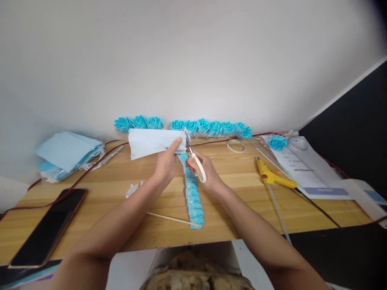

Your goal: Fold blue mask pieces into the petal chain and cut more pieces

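My left hand (pixel 166 163) pinches a pale blue face mask (pixel 149 143) and holds it up flat over the wooden table (pixel 105 189). In my right hand (pixel 203 169) are white-handled scissors (pixel 195 159), fingers through the loops, with the blades at the mask's right edge. A strip of folded blue mask pieces (pixel 193 197) hangs from that edge and trails down over the table toward me. A thin wooden skewer (pixel 172 218) lies under my left forearm, touching the strip's lower end.
Blue mask roses (pixel 184 125) line the wall. A stack of masks (pixel 68 153) sits at the left, a dark phone (pixel 48 227) at the near left. A yellow glue gun (pixel 275 177), tape ring (pixel 236 146) and papers (pixel 305 169) lie at the right.
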Tool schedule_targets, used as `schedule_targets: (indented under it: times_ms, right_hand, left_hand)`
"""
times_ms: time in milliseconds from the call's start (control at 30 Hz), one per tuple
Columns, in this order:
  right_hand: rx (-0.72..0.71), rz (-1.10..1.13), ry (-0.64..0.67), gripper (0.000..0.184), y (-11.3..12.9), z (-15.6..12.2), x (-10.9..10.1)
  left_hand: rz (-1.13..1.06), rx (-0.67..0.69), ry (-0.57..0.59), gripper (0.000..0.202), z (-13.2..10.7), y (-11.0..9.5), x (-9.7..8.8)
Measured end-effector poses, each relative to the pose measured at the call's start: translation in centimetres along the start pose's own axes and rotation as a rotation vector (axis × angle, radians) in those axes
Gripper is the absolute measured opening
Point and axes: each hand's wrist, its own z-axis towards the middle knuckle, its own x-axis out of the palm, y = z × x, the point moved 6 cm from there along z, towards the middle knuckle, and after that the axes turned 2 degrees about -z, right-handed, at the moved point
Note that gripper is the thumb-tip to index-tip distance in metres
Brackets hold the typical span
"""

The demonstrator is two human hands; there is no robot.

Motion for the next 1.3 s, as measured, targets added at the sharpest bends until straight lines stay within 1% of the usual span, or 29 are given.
schedule_targets:
  times_ms: [100, 233, 333, 433, 600, 733, 933, 1067, 1167, 1300]
  right_hand:
    - [-0.035, -0.021, 0.066, 0.054, 0.6, -0.2, 0.1]
    - [-0.033, -0.033, 0.111, 0.056, 0.8, -0.3, 0.1]
    - [-0.024, -0.013, 0.119, 0.054, 0.6, -0.3, 0.1]
    - [-0.019, -0.017, 0.109, 0.055, 0.7, -0.2, -0.1]
    - [-0.029, -0.015, 0.101, 0.055, 1.1, -0.3, -0.2]
    - [-0.016, 0.026, 0.121, 0.056, 1.2, -0.3, -0.1]
    - [-0.002, -0.006, 0.154, 0.055, 1.6, -0.3, -0.2]
    - [0.006, 0.014, 0.222, 0.051, 2.0, -0.3, 0.0]
    - [0.045, 0.007, 0.257, 0.049, 1.8, -0.3, -0.1]
    - [0.07, 0.019, 0.292, 0.052, 1.0, 0.0, -0.7]
  left_hand:
    - [-0.023, 0.038, 0.047, 0.026, 0.2, -0.7, 0.3]
    - [-0.027, 0.011, 0.099, 0.023, 0.1, -1.1, 0.8]
    - [-0.017, 0.006, 0.091, 0.023, 0.2, -1.3, 0.7]
    - [0.002, 0.017, 0.117, 0.021, 0.5, -1.4, 0.7]
    - [0.002, 0.008, 0.146, 0.024, 0.8, -0.9, 0.4]
    - [0.023, 0.009, 0.157, 0.021, 0.9, -0.8, 0.5]
    - [-0.015, 0.01, 0.136, 0.019, 1.0, -1.4, 0.4]
    - [-0.044, 0.026, 0.082, 0.029, 1.3, -1.8, 0.1]
    - [-0.068, 0.04, 0.07, 0.029, 1.7, -2.3, -0.2]
    - [-0.111, 0.1, 0.04, 0.025, 2.6, -3.5, -0.7]
